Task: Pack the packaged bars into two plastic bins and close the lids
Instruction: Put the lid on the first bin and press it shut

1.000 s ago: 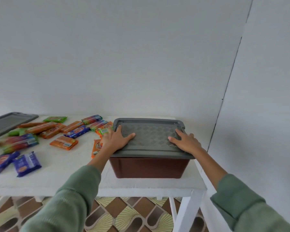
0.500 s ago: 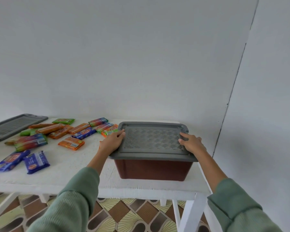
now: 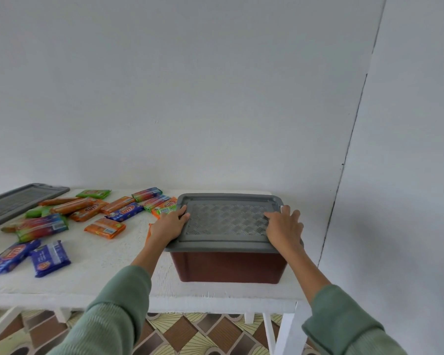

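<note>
- Lid (image 3: 227,221), grey and patterned, is sitting on the brown bin (image 3: 228,267) at the table's (image 3: 108,254) right end.
- My left hand (image 3: 168,225) and right hand (image 3: 283,228) are pressing its side edges, fingers flat and spread.
- Orange, green and blue bars (image 3: 105,228) are lying loose to its left.

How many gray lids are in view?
2. One gray lid sits on the brown bin; the second lid lies flat at the far left of the table, partly cut off by the frame.
</note>
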Tool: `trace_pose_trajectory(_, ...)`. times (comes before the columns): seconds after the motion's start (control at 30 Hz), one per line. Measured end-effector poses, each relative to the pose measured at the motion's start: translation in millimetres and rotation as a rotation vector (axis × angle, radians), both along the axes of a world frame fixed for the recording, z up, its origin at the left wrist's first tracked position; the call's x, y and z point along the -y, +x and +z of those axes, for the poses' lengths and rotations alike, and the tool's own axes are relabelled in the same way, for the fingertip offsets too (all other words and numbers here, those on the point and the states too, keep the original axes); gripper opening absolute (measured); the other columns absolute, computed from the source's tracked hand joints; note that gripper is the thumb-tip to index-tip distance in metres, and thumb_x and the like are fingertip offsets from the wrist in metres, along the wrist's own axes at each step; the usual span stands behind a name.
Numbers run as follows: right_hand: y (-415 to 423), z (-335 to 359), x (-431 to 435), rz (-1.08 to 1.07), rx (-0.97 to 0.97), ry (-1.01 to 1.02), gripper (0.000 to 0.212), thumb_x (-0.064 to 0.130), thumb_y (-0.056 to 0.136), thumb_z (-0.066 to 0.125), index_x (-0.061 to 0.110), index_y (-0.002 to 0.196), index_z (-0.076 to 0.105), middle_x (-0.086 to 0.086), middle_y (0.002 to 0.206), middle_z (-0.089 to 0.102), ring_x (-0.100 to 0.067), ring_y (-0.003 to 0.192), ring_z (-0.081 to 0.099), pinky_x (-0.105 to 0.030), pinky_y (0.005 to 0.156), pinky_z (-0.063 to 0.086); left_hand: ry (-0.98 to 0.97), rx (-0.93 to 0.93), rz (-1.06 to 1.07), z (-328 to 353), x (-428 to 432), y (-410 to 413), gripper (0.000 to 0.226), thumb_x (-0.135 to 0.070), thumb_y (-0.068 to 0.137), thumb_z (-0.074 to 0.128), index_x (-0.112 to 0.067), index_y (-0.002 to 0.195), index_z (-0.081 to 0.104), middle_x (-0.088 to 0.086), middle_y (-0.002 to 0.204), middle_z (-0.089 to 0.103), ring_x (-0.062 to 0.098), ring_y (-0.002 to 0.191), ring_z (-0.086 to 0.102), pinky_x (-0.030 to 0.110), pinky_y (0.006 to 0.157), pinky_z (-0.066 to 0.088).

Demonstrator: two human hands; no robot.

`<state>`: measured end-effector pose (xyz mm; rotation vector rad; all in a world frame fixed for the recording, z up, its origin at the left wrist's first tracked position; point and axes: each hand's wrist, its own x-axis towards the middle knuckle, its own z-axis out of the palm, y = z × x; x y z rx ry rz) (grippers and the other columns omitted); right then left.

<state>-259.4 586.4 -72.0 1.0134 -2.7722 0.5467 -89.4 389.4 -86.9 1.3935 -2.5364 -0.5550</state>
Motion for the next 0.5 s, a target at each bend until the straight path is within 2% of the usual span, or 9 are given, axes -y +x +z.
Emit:
trace_pose_trajectory(0.1, -7, 0, -3, 0.003, 0.125, -0.001, 0.044, 0.024, 0.098, 0.036, 0.031, 0.142, 0.037, -0.016, 0.146, 0.022, -0.035, 0.13, 0.027, -0.043, 0.102, 0.036, -0.009, 0.012, 0.004, -2, 2, -1, 0.049, -0.049, 0.097, 0.025, -0.037, 0.145, 0.023, 0.014, 0.148, 0.036, 0.033, 0.132, 0.037, 0.049, 0.104, 0.037)
trace_pose_trajectory(0.17, -13, 1, -3, 0.024, 0.215, 0.08, 0.049, 0.041, 0.098, 0.033, 0.035, 0.146, 0.024, -0.02, 0.149, 0.016, -0.037, 0.132, 0.029, -0.042, 0.104, 0.034, -0.012, 0.007, 0.001, -3, 4, -1, 0.049, -0.05, 0.097, 0.025, -0.037, 0.145, 0.023, 0.014, 0.148, 0.035, 0.032, 0.133, 0.037, 0.049, 0.105, 0.036)
trace_pose_trajectory(0.27, -25, 4, -9, 0.079, 0.28, 0.153, 0.063, 0.059, 0.092, 0.035, 0.037, 0.148, 0.014, -0.014, 0.15, 0.028, -0.031, 0.135, 0.034, -0.038, 0.104, 0.035, -0.015, -0.002, -0.006, -5, 8, -1, 0.05, -0.05, 0.097, 0.026, -0.037, 0.145, 0.025, 0.014, 0.148, 0.036, 0.032, 0.132, 0.038, 0.048, 0.105, 0.036)
trace_pose_trajectory(0.33, -29, 3, -11, 0.084, 0.29, 0.126, 0.068, 0.061, 0.09, 0.038, 0.038, 0.148, 0.01, -0.011, 0.15, 0.031, -0.03, 0.134, 0.038, -0.039, 0.102, 0.036, -0.002, -0.011, -0.008, -6, 10, -1, 0.051, -0.051, 0.097, 0.027, -0.036, 0.145, 0.022, 0.015, 0.148, 0.034, 0.033, 0.132, 0.038, 0.049, 0.106, 0.034)
trace_pose_trajectory(0.37, -29, 1, -11, 0.085, 0.276, 0.133, 0.068, 0.06, 0.091, 0.037, 0.038, 0.148, 0.008, -0.013, 0.152, 0.026, -0.031, 0.133, 0.038, -0.039, 0.102, 0.036, 0.004, -0.014, -0.012, -6, 10, -1, 0.053, -0.051, 0.096, 0.027, -0.037, 0.146, 0.017, 0.015, 0.149, 0.033, 0.033, 0.132, 0.037, 0.049, 0.107, 0.033)
trace_pose_trajectory(0.43, -25, -1, -9, 0.097, 0.226, 0.198, 0.063, 0.056, 0.095, 0.029, 0.037, 0.148, 0.001, -0.018, 0.156, 0.007, -0.035, 0.135, 0.034, -0.041, 0.104, 0.035, 0.017, -0.02, -0.016, -6, 9, -1, 0.058, -0.052, 0.096, 0.028, -0.039, 0.147, 0.003, 0.018, 0.15, 0.029, 0.035, 0.131, 0.039, 0.051, 0.107, 0.032)
trace_pose_trajectory(0.5, -21, -1, -6, 0.118, 0.188, 0.235, 0.061, 0.05, 0.098, 0.024, 0.037, 0.147, -0.01, -0.02, 0.156, -0.007, -0.04, 0.14, 0.021, -0.044, 0.108, 0.032, 0.026, -0.032, -0.012, -5, 8, -1, 0.066, -0.052, 0.095, 0.029, -0.04, 0.145, -0.014, 0.02, 0.151, 0.026, 0.038, 0.129, 0.041, 0.052, 0.106, 0.034)
